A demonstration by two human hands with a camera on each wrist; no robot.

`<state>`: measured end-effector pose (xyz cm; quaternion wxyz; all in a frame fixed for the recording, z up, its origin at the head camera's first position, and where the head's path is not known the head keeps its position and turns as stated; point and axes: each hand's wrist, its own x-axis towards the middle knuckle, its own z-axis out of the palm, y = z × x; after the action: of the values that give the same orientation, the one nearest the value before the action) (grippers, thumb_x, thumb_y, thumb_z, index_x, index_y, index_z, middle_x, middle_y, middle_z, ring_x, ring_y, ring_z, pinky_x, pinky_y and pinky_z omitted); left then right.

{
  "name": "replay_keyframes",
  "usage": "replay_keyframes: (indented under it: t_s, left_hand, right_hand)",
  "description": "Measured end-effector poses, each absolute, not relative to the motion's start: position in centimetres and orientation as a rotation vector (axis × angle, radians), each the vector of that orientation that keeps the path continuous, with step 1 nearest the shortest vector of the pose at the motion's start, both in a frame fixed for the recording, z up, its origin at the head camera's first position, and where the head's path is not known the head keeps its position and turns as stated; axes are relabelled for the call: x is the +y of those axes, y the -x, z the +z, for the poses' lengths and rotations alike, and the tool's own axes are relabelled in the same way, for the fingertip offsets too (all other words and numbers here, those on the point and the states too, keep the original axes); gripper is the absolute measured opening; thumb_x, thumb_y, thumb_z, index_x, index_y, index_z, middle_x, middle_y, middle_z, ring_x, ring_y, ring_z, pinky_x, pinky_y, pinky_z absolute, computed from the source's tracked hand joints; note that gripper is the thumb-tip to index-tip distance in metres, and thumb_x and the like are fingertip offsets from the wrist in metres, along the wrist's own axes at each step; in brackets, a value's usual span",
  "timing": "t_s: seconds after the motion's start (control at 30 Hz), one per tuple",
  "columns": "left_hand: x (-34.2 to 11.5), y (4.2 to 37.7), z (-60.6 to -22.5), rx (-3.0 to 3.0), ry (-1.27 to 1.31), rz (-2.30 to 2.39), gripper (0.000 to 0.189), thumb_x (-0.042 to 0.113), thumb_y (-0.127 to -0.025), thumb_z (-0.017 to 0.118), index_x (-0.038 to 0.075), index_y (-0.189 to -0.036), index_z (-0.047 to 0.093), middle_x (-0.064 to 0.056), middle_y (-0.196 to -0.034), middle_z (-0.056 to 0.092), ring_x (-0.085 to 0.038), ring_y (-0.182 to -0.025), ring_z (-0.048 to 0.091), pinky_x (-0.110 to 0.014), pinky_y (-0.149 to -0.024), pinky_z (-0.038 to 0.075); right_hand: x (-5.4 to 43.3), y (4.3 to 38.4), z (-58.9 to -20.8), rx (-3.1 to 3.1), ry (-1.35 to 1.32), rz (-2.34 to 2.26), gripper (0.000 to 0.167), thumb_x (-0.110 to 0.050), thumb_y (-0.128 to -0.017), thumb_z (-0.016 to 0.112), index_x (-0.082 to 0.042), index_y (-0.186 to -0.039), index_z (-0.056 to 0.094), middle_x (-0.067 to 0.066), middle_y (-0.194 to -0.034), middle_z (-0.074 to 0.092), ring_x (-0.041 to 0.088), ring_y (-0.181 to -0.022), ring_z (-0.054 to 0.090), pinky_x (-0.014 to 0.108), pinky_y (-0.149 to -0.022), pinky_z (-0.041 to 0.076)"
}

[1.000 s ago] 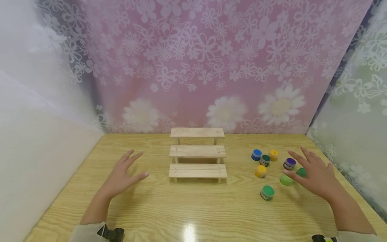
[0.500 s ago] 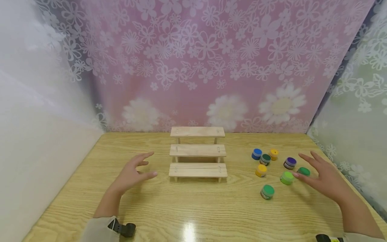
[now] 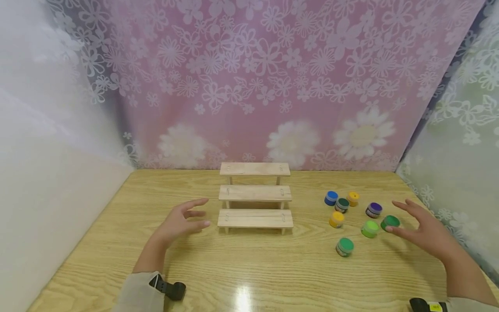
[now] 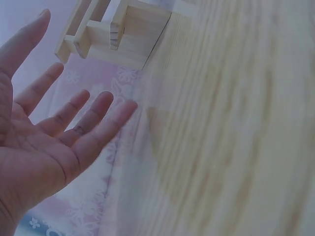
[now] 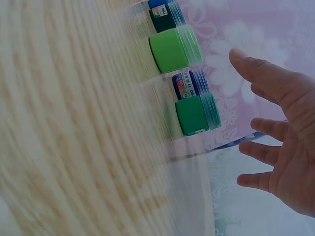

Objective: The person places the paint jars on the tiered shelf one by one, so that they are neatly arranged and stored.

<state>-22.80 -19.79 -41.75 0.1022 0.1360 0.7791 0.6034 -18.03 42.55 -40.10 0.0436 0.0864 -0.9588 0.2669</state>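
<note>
My left hand (image 3: 180, 223) hovers over the table to the left of a three-step wooden stand (image 3: 255, 219), fingers spread and holding nothing. In the left wrist view its palm (image 4: 39, 152) shows, with the stand's end (image 4: 135, 32) beyond the fingers. At the right my right hand (image 3: 425, 229) is held over the table, thumb tip overlapping a dark green paint jar (image 3: 390, 222) in the head view. The right wrist view shows that hand's fingers (image 5: 261, 152) apart from the green jar (image 5: 192, 115), with nothing in them. A light green jar (image 3: 369, 229) stands just left of it.
More small paint jars stand on the right: purple (image 3: 374, 209), blue (image 3: 331, 198), very dark green (image 3: 342, 205), yellow (image 3: 337, 219), orange-yellow (image 3: 352, 199) and green (image 3: 345, 247). A pink floral cloth (image 3: 249, 95) closes the back of the wooden table (image 3: 195, 273).
My left hand has moved right, closer to the stand. My right hand has shifted right and slightly down, uncovering the light green and dark green jars. Stand and jars stay in place.
</note>
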Motion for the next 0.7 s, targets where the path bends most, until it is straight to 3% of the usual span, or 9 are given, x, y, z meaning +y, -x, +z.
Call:
replay_keyframes:
  t_s: [0.13, 0.33, 0.57, 0.63, 0.7]
  left_hand:
    - [-19.3, 23.1, -42.1, 2.166, -0.392, 1.875, 0.071, 0.013, -0.081, 0.082, 0.001, -0.142, 0.049, -0.032, -0.139, 0.045, -0.044, -0.119, 0.054, -0.046, -0.082, 0.056]
    - [-18.8, 23.6, -42.5, 2.136, -0.420, 1.861, 0.068, 0.012, -0.082, 0.080, -0.006, -0.140, 0.048, -0.033, -0.130, 0.054, -0.037, -0.110, 0.062, -0.046, -0.082, 0.056]
    - [-18.0, 24.2, -43.1, 2.145, -0.399, 1.829, 0.063, 0.008, -0.081, 0.080, -0.006, -0.136, 0.053, -0.028, -0.124, 0.060, -0.035, -0.110, 0.062, -0.042, -0.083, 0.056]
    - [-17.8, 24.4, -43.3, 2.154, -0.407, 1.813, 0.061, 0.007, -0.081, 0.080, -0.006, -0.134, 0.055, -0.027, -0.124, 0.061, -0.035, -0.112, 0.062, -0.040, -0.084, 0.056]
    - [-17.6, 24.6, -43.4, 2.152, -0.411, 1.804, 0.060, 0.006, -0.081, 0.080, -0.005, -0.134, 0.056, -0.025, -0.125, 0.061, -0.035, -0.114, 0.061, -0.039, -0.085, 0.055]
  right_hand:
    - [42.8, 18.0, -40.4, -2.932, -0.256, 0.856, 0.080, -0.029, -0.091, 0.072, 0.000, -0.152, 0.029, 0.038, -0.152, 0.012, 0.067, -0.126, 0.020, 0.078, -0.080, 0.030]
    - [43.3, 18.2, -40.8, -2.943, -0.216, 0.897, 0.075, -0.030, -0.092, 0.070, 0.004, -0.148, 0.034, 0.039, -0.146, 0.027, 0.060, -0.120, 0.035, 0.069, -0.084, 0.040]
    - [43.9, 18.3, -41.6, -2.980, -0.138, 0.945, 0.074, -0.035, -0.092, 0.070, 0.002, -0.147, 0.038, 0.039, -0.136, 0.040, 0.058, -0.112, 0.048, 0.059, -0.073, 0.052]
    - [44.0, 18.3, -41.8, -2.965, -0.133, 0.948, 0.071, -0.034, -0.091, 0.071, 0.003, -0.145, 0.042, 0.037, -0.135, 0.044, 0.052, -0.112, 0.053, 0.058, -0.074, 0.052]
    - [44.0, 18.3, -42.0, -2.949, -0.127, 0.953, 0.070, -0.033, -0.090, 0.072, 0.003, -0.143, 0.044, 0.036, -0.133, 0.048, 0.036, -0.107, 0.060, 0.057, -0.075, 0.052]
